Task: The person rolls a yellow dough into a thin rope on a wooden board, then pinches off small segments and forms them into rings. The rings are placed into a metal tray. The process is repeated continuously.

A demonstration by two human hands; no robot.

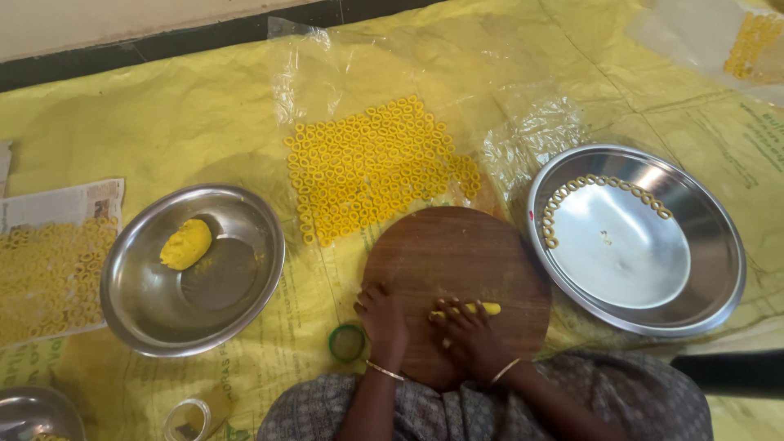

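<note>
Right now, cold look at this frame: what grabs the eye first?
The dense patch of small yellow dough rings on clear plastic, top centre. Just below it, both hands on the round wooden board: the right hand presses a yellow dough strip, the left hand rests beside it. Steel bowls flank the board.

Yellow dough (465,309) on brown round board (457,253).

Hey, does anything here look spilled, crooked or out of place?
Nothing stands out. The dough rings lie in tidy rows on plastic, the dough lump sits inside its steel bowl, and both hands work on the round wooden board.
</note>
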